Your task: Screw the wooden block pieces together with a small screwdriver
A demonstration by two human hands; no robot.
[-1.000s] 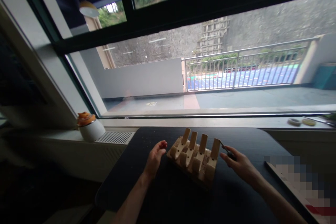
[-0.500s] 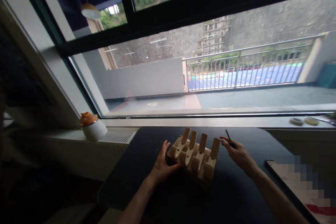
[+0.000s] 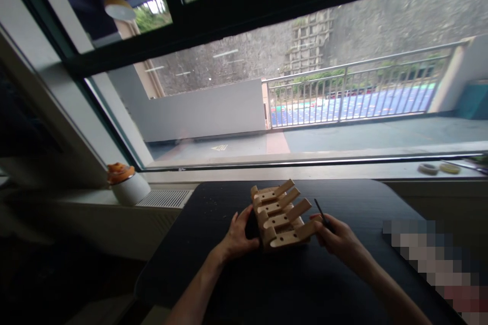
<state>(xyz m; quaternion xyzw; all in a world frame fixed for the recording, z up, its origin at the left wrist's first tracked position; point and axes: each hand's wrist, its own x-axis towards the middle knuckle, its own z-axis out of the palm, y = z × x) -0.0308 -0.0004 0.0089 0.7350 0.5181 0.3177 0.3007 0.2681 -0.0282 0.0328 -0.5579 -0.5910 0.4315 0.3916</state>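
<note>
A light wooden block with several angled pegs (image 3: 279,216) stands on the dark table (image 3: 229,284), turned so its pegs point right. My left hand (image 3: 239,236) grips the block's left side with curled fingers. My right hand (image 3: 336,236) is closed round a thin dark tool (image 3: 320,210) and touches the tip of the nearest peg.
A white pot with an orange lid (image 3: 125,184) sits on the window sill at left beside a vent grille (image 3: 163,198). Two tape rolls (image 3: 438,168) lie on the sill at right. A large window fills the view beyond the table. A blurred flat board (image 3: 438,264) lies at right.
My left hand closed on the block and turned it, so the pegs now lean right. My right hand moved down to the nearest peg, still holding the tool.
</note>
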